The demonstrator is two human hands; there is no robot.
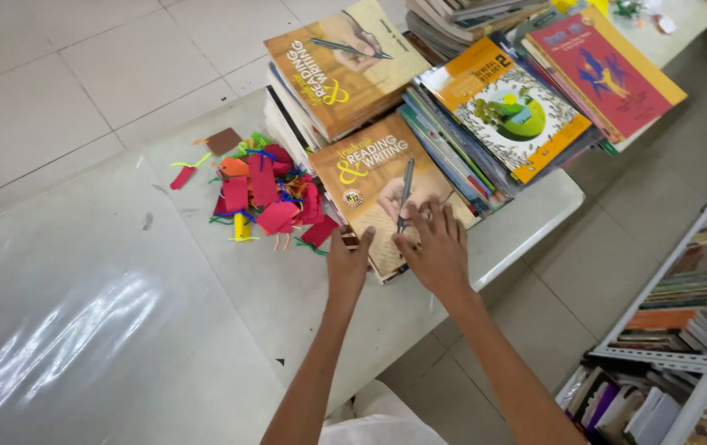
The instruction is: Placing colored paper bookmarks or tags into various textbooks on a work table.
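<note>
head view: both hands (pixel 395 255) rest on a brown book (pixel 374 177).

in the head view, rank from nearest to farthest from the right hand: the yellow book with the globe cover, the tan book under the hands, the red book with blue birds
1. tan book, directly under the right hand, touching it.
2. yellow book with the globe cover, up and right on the next stack.
3. red book with blue birds, far right corner of the table.

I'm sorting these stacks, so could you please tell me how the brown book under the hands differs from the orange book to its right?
The brown book shows a hand with a pen; the orange book shows a green, globe-like picture. Both hands, left and right, touch the brown book; the orange book is untouched. Both books top stacks on the white table.
</note>
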